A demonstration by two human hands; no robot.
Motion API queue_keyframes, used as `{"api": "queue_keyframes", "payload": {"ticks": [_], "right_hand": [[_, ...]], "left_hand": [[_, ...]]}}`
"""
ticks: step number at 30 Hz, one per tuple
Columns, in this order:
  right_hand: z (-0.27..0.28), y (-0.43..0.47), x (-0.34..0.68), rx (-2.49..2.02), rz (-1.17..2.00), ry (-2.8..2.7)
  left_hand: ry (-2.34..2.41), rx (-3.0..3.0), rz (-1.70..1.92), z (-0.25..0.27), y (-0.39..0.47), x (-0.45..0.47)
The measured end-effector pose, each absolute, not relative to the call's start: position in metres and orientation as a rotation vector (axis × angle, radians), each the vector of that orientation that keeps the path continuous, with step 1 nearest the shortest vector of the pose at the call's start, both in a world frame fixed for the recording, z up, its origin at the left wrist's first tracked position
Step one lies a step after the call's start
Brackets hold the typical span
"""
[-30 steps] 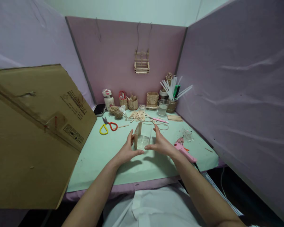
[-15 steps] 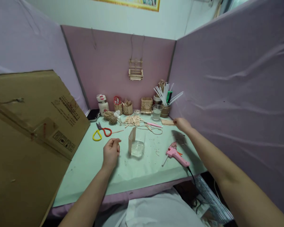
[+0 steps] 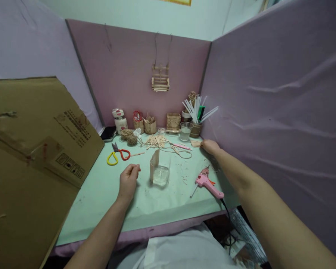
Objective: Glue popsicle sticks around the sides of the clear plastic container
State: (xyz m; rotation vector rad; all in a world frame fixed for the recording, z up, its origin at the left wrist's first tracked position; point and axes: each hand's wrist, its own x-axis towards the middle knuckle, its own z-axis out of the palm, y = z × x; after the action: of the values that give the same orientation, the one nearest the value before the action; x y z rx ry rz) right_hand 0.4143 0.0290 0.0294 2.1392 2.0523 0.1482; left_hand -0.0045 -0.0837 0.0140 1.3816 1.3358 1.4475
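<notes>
My left hand point(image 3: 129, 182) rests on the table with its fingers curled together, and nothing shows in them. Just to its right stands a clear square container point(image 3: 161, 175) with a panel of flat wooden sticks point(image 3: 154, 166) upright against its left side. My right hand point(image 3: 211, 146) is stretched to the back right, its fingers closed on the right end of a flat row of craft sticks point(image 3: 195, 144). Those fingertips are partly hidden. A pink hot glue gun point(image 3: 208, 184) lies nearer me, below the right forearm, its nozzle pointing left.
Scissors point(image 3: 119, 153), a twine ball point(image 3: 128, 137), loose sticks point(image 3: 156, 140) and a pink pen-like tool point(image 3: 182, 147) lie across the table. Behind them stand a jar point(image 3: 119, 121), stick-filled cups point(image 3: 150, 125) and a plastic cup point(image 3: 186, 132). A large cardboard sheet point(image 3: 39, 157) leans at left.
My right hand has shifted slightly left, covering more of the stick row's right end. The left hand stays beside the container, fingers curled a little tighter. The view has tilted slightly.
</notes>
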Motion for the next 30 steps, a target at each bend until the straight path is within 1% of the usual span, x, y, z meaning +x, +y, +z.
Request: {"api": "queue_keyframes", "payload": {"ticks": [12, 19, 25, 27, 30], "right_hand": [[0.024, 0.034, 0.414, 2.138, 0.180, 2.089], [0.030, 0.026, 0.414, 2.292, 0.076, 2.157], [0.059, 0.019, 0.393, 2.571, -0.121, 2.325], [0.072, 0.009, 0.379, 2.624, -0.263, 2.439], [0.090, -0.027, 0.353, 2.588, -0.540, 2.648]], "left_hand": [[1.347, 1.463, 1.400, 0.012, -0.084, -0.004], [1.330, 1.452, 1.414, 0.012, -0.084, -0.004], [1.322, 1.429, 1.481, 0.013, -0.084, -0.005], [1.311, 1.423, 1.502, 0.014, -0.085, -0.005], [1.286, 1.426, 1.519, 0.015, -0.086, -0.005]]}}
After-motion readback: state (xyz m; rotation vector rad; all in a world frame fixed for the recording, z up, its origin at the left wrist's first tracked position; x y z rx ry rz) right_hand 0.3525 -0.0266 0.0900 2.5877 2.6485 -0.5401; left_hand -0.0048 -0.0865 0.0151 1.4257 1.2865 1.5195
